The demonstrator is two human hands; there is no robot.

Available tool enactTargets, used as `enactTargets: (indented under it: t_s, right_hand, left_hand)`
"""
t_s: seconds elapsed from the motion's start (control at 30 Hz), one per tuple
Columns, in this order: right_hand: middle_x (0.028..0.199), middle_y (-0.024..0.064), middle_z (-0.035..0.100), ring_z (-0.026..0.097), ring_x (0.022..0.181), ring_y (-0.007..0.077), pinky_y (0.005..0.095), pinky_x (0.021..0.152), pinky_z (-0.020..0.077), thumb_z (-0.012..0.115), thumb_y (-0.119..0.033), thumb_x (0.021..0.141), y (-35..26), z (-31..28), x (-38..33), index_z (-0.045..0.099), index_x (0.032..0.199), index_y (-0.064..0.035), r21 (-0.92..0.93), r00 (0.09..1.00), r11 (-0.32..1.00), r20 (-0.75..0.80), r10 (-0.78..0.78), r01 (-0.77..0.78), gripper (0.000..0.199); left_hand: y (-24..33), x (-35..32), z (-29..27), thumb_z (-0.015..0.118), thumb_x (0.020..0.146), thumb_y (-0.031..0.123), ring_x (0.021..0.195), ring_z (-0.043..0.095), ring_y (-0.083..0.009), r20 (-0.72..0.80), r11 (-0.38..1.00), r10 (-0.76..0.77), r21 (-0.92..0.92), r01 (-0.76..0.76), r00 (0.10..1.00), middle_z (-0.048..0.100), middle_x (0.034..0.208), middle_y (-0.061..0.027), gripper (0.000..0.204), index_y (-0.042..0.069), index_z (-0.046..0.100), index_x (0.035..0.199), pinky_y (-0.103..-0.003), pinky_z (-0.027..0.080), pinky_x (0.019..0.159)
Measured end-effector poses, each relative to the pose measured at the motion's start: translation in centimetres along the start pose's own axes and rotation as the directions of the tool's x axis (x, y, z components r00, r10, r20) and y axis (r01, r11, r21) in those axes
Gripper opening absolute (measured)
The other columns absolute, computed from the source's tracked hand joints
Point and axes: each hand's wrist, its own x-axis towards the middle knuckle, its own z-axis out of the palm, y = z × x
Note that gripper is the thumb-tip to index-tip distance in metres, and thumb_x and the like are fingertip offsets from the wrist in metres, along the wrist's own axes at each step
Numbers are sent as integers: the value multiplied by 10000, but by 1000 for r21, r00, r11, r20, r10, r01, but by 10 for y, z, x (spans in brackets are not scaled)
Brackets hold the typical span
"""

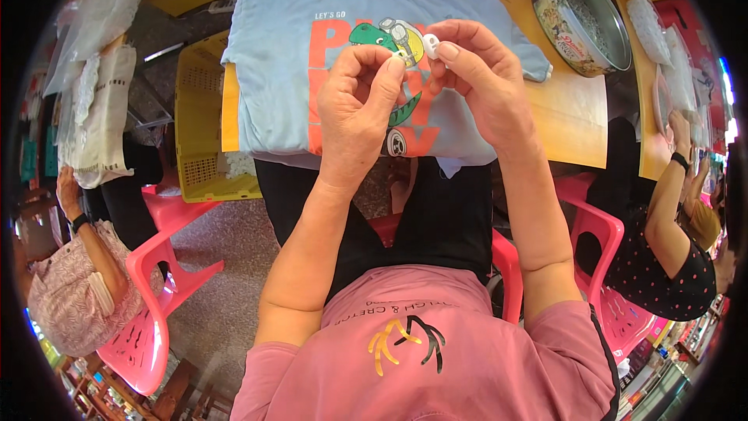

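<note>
I see both hands raised over the light blue shirt (pixel 296 70) at the tabletop's near edge: right hand (pixel 483 86) pinches a small white piece (pixel 431 45), left hand (pixel 358 101) pinched narrow beside it (contents unclear). Fitting stage, I judge; next needs fine alignment.

a small garment workshop, by the look of it: a folded light-blue printed t-shirt (pixel 312 70) lies on a wooden desk (pixel 573 121) beside a round tin (pixel 588 19) of small bits. other people sit close on pink plastic chairs (pixel 152 296), with a yellow crate (pixel 202 117) and bagged white cloth (pixel 97 113) nearby.

Yellow crate (pixel 204 101), round tin (pixel 584 19) (open), pink chairs (pixel 148 296)
</note>
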Motion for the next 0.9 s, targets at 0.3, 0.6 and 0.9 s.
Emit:
enactTargets:
  t_s: [0.3,0.6,0.9]
  right_hand:
    - [881,26,648,594,731,68,212,678,498,640,-169,930,5,5,-1,632,1124,3,-29,1000,1000,1,4,-4,259]
    - [933,26,638,566,767,43,199,671,482,598,-69,943,3,5,0,628,1116,23,-170,990,975,33,-137,141,199]
    - [923,36,635,569,776,84,232,716,482,599,-79,946,2,8,-3,615,1138,33,-281,985,944,28,-169,170,223]
  left_hand:
    - [-1,0,0,620,942,85,691,565,-48,-4,1000,7,12,-7,1000,626,841,-3,78,32,574,976,-194,471,615]
    - [0,0,1,631,940,99,684,562,-44,-15,999,9,36,-9,1000,624,824,3,88,34,577,964,-193,471,607]
    - [-1,1,3,633,938,98,677,553,-37,-33,999,19,50,-18,999,621,810,9,88,32,579,961,-190,461,601]
